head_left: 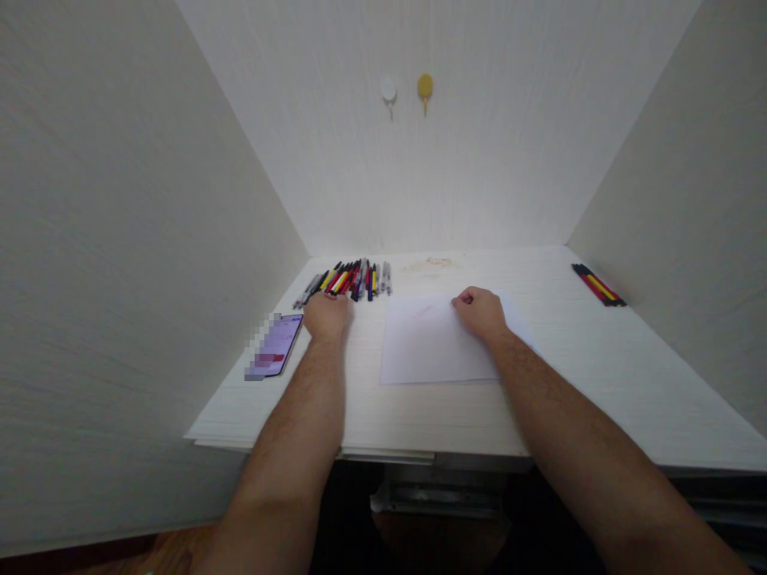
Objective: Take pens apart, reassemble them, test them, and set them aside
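Note:
A loose row of pens [341, 279] in black, red, yellow, blue and clear barrels lies at the back left of the white desk. My left hand [327, 315] is at the front edge of these pens, its fingers curled in and mostly hidden behind the back of the hand. Whether a pen is in it, I cannot make out. On the upper right part of a white paper sheet [440, 347] rests my right hand [481, 314], closed with thumb and fingers curled together and no object showing. Faint marks are on the sheet to its left.
A phone [279, 347] with a lit screen lies left of my left hand. Several red, yellow and black pens [599, 286] lie together by the right wall. Walls enclose the desk on three sides. A white hook [389, 89] and a yellow hook [425, 86] are on the back wall.

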### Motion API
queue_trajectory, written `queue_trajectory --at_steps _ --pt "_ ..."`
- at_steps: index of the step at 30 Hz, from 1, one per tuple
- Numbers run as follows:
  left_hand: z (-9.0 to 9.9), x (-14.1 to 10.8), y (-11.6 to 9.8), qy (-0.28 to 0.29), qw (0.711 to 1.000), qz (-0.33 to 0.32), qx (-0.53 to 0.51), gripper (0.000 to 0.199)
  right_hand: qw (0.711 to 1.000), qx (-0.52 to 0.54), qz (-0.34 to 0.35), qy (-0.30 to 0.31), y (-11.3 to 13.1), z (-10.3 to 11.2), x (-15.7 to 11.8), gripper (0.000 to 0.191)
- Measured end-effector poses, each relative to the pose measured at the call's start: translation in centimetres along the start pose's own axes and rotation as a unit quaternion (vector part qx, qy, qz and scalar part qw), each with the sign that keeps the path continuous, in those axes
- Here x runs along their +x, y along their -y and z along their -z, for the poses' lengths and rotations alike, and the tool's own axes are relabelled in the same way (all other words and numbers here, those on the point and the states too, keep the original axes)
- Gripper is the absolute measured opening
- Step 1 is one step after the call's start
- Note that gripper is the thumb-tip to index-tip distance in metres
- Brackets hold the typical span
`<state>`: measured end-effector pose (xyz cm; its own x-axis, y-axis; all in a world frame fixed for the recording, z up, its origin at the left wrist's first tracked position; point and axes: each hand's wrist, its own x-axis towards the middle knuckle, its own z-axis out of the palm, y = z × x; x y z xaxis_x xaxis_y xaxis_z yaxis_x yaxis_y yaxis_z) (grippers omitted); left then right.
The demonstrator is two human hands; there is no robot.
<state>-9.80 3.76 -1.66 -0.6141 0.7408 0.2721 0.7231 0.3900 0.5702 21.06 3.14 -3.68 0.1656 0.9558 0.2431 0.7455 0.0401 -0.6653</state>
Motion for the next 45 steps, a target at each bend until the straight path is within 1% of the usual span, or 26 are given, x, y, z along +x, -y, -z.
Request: queue_trajectory --at_steps 4,6,8,10,12,13,15,17,19,20,21,23,25,26,27,29,34,38,41,45 --pt "0.3 0.2 -0.1 -0.037 0.998 0.003 -0.042 0.019 1.0 -0.001 0.0 0.002 0.0 0.0 0.0 0.014" --pt "0.4 0.3 -0.2 -0.049 0.995 0.009 -0.09 0.019 1.0 -0.004 0.001 0.004 0.1 0.1 0.0 0.014" --pt "0.4 0.4 -0.5 -0.05 0.988 0.014 -0.144 0.021 1.0 -0.004 0.004 0.002 0.1 0.1 -0.1 0.014" --pt "0.3 0.1 -1.0 -0.036 0.979 0.016 -0.201 0.023 1.0 -0.003 0.008 0.0 0.1 0.1 -0.1 0.014" --pt "0.0 -0.6 -1.7 -0.001 0.964 0.012 -0.267 0.024 1.0 0.0 0.01 -0.001 0.0 0.1 -0.1 0.013" --pt "-0.1 -1.2 -2.2 0.03 0.951 0.007 -0.307 0.024 1.0 0.004 0.009 -0.002 0.0 0.0 0.0 0.013" --pt "-0.3 -2.6 -3.2 0.109 0.915 -0.011 -0.389 0.023 1.0 0.025 0.006 -0.011 0.0 0.0 0.0 0.013" --pt "-0.4 -4.1 -4.1 0.18 0.877 -0.039 -0.443 0.022 0.997 0.073 -0.002 -0.029 0.3 0.0 0.0 0.013" --pt "-0.3 -5.5 -4.9 0.227 0.851 -0.066 -0.469 0.021 0.986 0.16 -0.027 -0.043 0.8 0.3 0.0 0.015" --pt "-0.2 -6.1 -5.2 0.243 0.841 -0.073 -0.478 0.021 0.973 0.223 -0.05 -0.04 1.1 0.5 0.0 0.018" --pt "-0.2 -6.5 -5.4 0.256 0.832 -0.074 -0.487 0.021 0.954 0.29 -0.074 -0.026 1.5 0.8 0.0 0.02" --pt "-0.1 -7.1 -5.7 0.28 0.821 -0.083 -0.491 0.021 0.902 0.421 -0.093 -0.011 2.2 1.5 -0.2 0.022" --pt "-0.2 -7.4 -5.7 0.295 0.82 -0.098 -0.481 0.021 0.855 0.51 -0.093 0.004 2.8 2.1 -0.4 0.024" --pt "-0.2 -7.5 -5.7 0.299 0.823 -0.106 -0.472 0.021 0.839 0.537 -0.09 0.008 3.1 2.4 -0.5 0.025" --pt "-0.2 -7.5 -5.6 0.3 0.826 -0.114 -0.463 0.021 0.827 0.555 -0.087 0.009 3.3 2.7 -0.6 0.026" --pt "-0.2 -7.5 -5.6 0.298 0.835 -0.132 -0.444 0.021 0.818 0.57 -0.079 0.006 3.6 3.0 -0.9 0.028" --pt "0.3 -7.8 -5.7 0.292 0.861 -0.194 -0.369 0.017 0.823 0.561 -0.084 -0.008 3.8 2.9 -1.4 0.025" --pt "0.5 -8.2 -5.8 0.297 0.869 -0.248 -0.31 0.015 0.827 0.556 -0.085 0.019 4.1 2.3 -1.7 0.023" --pt "0.4 -8.5 -5.7 0.287 0.878 -0.26 -0.28 0.014 0.829 0.551 -0.086 0.043 4.2 1.8 -1.9 0.023" --pt "0.1 -8.6 -5.5 0.264 0.88 -0.287 -0.27 0.013 0.84 0.533 -0.097 0.043 4.4 1.5 -2.1 0.027"
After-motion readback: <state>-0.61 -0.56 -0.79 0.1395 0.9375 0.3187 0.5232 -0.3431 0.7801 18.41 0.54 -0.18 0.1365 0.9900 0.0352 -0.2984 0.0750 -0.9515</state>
